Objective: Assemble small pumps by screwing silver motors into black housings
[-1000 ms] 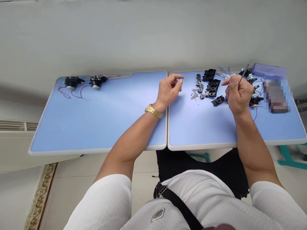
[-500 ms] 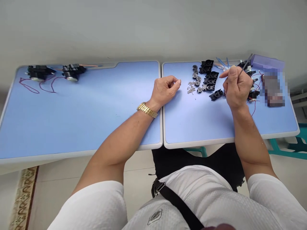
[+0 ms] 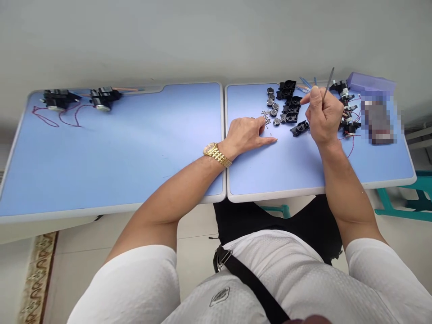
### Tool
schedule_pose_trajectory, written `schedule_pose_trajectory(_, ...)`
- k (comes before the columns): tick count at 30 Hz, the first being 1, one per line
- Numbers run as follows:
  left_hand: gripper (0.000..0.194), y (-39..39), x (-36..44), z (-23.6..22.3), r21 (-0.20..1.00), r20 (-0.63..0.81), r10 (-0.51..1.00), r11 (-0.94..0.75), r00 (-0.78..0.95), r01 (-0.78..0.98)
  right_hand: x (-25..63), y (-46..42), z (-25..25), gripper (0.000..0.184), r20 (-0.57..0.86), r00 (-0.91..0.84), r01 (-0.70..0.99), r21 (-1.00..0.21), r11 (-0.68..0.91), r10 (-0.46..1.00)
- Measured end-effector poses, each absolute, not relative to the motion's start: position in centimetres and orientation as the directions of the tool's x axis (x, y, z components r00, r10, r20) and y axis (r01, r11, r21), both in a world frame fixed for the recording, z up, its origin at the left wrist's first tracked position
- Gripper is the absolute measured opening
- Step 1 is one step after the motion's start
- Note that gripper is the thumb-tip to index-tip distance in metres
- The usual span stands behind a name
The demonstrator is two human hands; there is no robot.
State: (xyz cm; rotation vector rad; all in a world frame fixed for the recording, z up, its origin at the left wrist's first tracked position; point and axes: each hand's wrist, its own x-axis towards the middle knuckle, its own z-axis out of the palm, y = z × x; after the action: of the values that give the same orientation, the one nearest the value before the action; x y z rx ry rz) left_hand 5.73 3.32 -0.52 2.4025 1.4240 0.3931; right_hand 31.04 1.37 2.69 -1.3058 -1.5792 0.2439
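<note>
Blue tabletop [image 3: 276, 166]: left hand [image 3: 243, 135] now spread wide, fingertip at screws [image 3: 267, 118], 2 o'clock; right hand [image 3: 326, 114] closed round rod [image 3: 329, 82], black housings [image 3: 290, 108] at 9 o'clock

Right table [image 3: 256, 175]: screws [image 3: 267, 119] left of discs [image 3: 276, 122], housings [image 3: 290, 118] right. Left table [image 3: 101, 157]: wired units [image 3: 103, 98] at back.

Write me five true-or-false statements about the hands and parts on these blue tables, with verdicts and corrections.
1. The left hand is at the small screws. True.
2. The gold watch is on the right wrist. False: the gold watch is on the left wrist.
3. The right hand grips a thin metal tool. True.
4. The purple case lies on the left table. False: the purple case is by the far edge of the right table.
5. Black units with red wires lie on the left table. True.
</note>
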Motion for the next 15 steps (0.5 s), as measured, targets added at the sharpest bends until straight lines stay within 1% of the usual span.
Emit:
schedule_pose_trajectory(3, 0.061, 3.4, 5.7, -0.2, 0.391, 0.048, 0.883, -0.447, 0.467, 0.805, 31.2, 1.6, 2.6, 0.077, 0.566, 0.125, 0.583, -0.706, 0.402, 0.815)
schedule_pose_trajectory(6, 0.063, 3.6, 5.5, -0.4, 0.394, 0.057, 0.880, -0.453, 0.471, 0.799, 31.3, 1.7, 2.7, 0.080, 0.560, 0.148, 0.579, -0.717, 0.388, 0.815)
schedule_pose_trajectory(9, 0.065, 3.9, 5.2, -0.8, 0.417, 0.076, 0.872, -0.468, 0.483, 0.779, 31.3, 1.7, 2.8, 0.083, 0.560, 0.162, 0.605, -0.707, 0.367, 0.812)
schedule_pose_trajectory(15, 0.068, 4.2, 4.7, -1.2, 0.458, 0.103, 0.855, -0.495, 0.509, 0.739, 31.3, 1.5, 3.0, 0.084, 0.559, 0.153, 0.635, -0.688, 0.352, 0.815)
